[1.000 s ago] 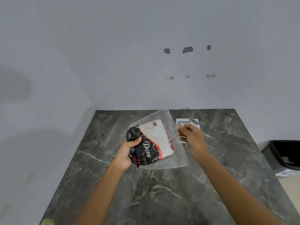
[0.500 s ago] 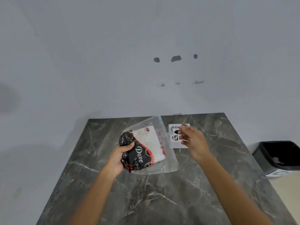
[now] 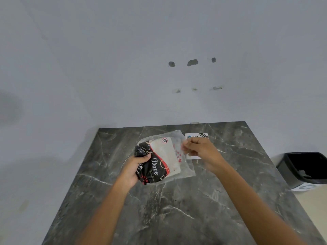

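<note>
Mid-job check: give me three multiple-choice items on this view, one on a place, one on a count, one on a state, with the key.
1. Where does the white card lie?
A) on the table, just beyond the right hand
B) in a bin
C) on the floor

2. How many dark holes sit in the upper row on the wall?
A) one
B) three
C) five

3. What is the left hand doing?
A) lying flat on the table
B) gripping the dark end of the Dove packet
C) hanging idle

Key: 1 A, the card's top and bottom edges show past the knuckles. 2 B, three dark patches stand side by side. 3 B, its fingers curl round the packet, while the right hand pinches the edge of the clear bag.
</note>
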